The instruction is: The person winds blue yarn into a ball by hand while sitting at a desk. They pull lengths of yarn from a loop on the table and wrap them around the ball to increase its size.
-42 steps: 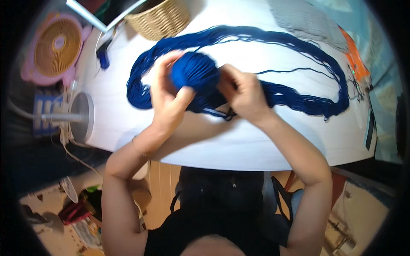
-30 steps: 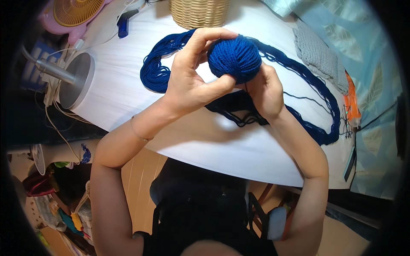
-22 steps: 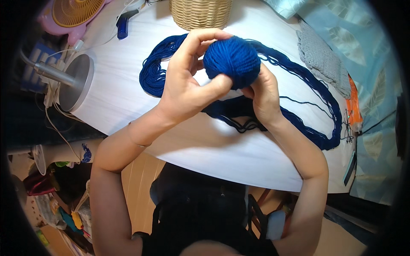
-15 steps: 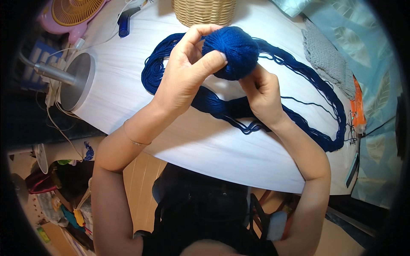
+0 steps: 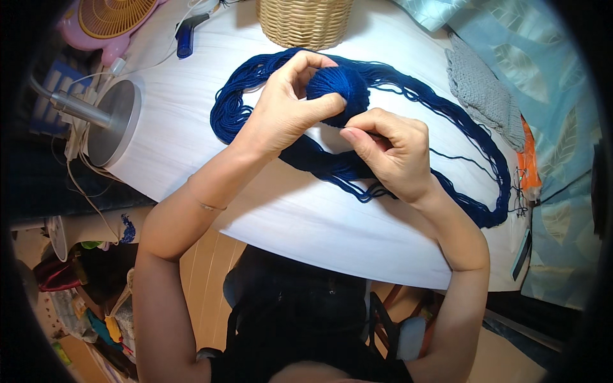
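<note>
Head view: a white table (image 5: 172, 121) spreads across the scene, its curved edge facing the person. On the right, pale blue curtains (image 5: 555, 89) with a leaf pattern hang beside it. Over the middle of the table lies a dark blue yarn skein (image 5: 231, 115), opened into a long loop from left to right, a few strands sagging loose on its near side. A pink fan (image 5: 118, 16) with a yellowish grille is partly visible at the far left; a woven basket (image 5: 304, 24) stands on the far side, behind the loop. The round grey lamp base (image 5: 122, 121) sits at the left, and a grey knitted piece (image 5: 482, 89) lies at the far right.

The left hand (image 5: 284, 112) curls around a blue yarn ball (image 5: 345, 86), thumb pressed on its near side, holding it above the skein. The right hand (image 5: 393, 147), just beside the ball's near right side, has thumb and forefinger drawn together, pinching a yarn strand (image 5: 463, 157); this shows within the loop on the right and is mostly hidden at the hand. An orange packet (image 5: 529, 166) lies at the right, near the knitted piece.
</note>
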Available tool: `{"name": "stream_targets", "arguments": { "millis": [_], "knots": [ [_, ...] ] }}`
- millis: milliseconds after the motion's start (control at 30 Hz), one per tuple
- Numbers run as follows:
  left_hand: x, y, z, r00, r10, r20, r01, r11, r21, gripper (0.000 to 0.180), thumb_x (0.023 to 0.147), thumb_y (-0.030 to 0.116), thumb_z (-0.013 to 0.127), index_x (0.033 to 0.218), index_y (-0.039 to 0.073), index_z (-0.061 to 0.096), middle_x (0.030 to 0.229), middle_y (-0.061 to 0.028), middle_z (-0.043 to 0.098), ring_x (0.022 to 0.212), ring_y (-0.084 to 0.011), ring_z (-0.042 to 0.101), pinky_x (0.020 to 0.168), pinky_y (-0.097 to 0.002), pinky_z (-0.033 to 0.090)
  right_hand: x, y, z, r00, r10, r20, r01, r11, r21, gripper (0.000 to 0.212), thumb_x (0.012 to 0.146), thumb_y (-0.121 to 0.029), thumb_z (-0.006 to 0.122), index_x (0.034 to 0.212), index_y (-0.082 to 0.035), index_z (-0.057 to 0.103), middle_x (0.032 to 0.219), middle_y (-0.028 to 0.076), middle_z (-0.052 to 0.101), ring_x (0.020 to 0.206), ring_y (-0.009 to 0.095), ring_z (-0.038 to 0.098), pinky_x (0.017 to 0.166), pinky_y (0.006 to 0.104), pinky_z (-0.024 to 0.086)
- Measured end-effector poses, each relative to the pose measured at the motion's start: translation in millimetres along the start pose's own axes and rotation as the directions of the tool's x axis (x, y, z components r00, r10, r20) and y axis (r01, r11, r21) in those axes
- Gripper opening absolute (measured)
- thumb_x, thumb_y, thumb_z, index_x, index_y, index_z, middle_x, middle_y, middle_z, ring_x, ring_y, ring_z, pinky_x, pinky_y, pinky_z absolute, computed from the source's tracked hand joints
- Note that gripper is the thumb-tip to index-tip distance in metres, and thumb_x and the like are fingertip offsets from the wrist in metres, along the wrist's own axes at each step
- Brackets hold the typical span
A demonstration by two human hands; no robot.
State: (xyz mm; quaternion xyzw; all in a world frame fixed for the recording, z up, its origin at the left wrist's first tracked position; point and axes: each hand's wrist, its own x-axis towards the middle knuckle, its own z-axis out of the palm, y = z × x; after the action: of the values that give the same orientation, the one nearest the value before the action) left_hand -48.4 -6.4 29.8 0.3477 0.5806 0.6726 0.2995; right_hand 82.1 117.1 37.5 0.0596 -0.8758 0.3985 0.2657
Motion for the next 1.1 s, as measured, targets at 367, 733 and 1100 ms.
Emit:
{"name": "stream_targets", "arguments": {
  "millis": [367,733,1100],
  "knots": [
    [-4.3,-2.2,2.2,0.994,-0.034,0.101,0.031,0.999,0.035,0.038,0.072,0.003,0.06,0.109,0.002,0.051,0.098,-0.0033,0.055,0.085,-0.0066,0.052,0.076,-0.0202,0.046,6.1,7.1,-9.6,0.974,-0.221,-0.054,0.216,0.972,-0.088,0.011,0.075,-0.006,0.071,0.082,-0.003,0.063,0.069,0.005,0.062,0.057,0.012,0.06,0.048,0.0209,0.047],
    [-4.7,-5.2,3.6,0.981,0.014,0.192,-0.027,0.998,0.065,0.042,0.07,0.002,0.06,0.111,0.0,0.053,0.099,-0.0038,0.054,0.092,-0.0091,0.05,0.079,-0.022,0.042,7.3,22.6,-13.0,0.966,-0.22,-0.133,0.208,0.973,-0.097,0.012,0.075,-0.014,0.072,0.079,-0.006,0.064,0.069,0.002,0.059,0.058,0.01,0.056,0.051,0.0196,0.045],
    [-8.7,-6.0,9.0,0.969,0.131,0.209,-0.152,0.984,0.092,0.041,0.068,0.005,0.064,0.108,0.002,0.057,0.087,-0.0028,0.057,0.08,-0.0089,0.055,0.069,-0.0224,0.049,5.3,27.8,-9.7,0.978,-0.003,-0.209,0.044,0.981,0.19,0.013,0.08,-0.017,0.069,0.078,-0.005,0.064,0.074,0.001,0.06,0.067,0.009,0.057,0.06,0.0196,0.048]
  ]
}}
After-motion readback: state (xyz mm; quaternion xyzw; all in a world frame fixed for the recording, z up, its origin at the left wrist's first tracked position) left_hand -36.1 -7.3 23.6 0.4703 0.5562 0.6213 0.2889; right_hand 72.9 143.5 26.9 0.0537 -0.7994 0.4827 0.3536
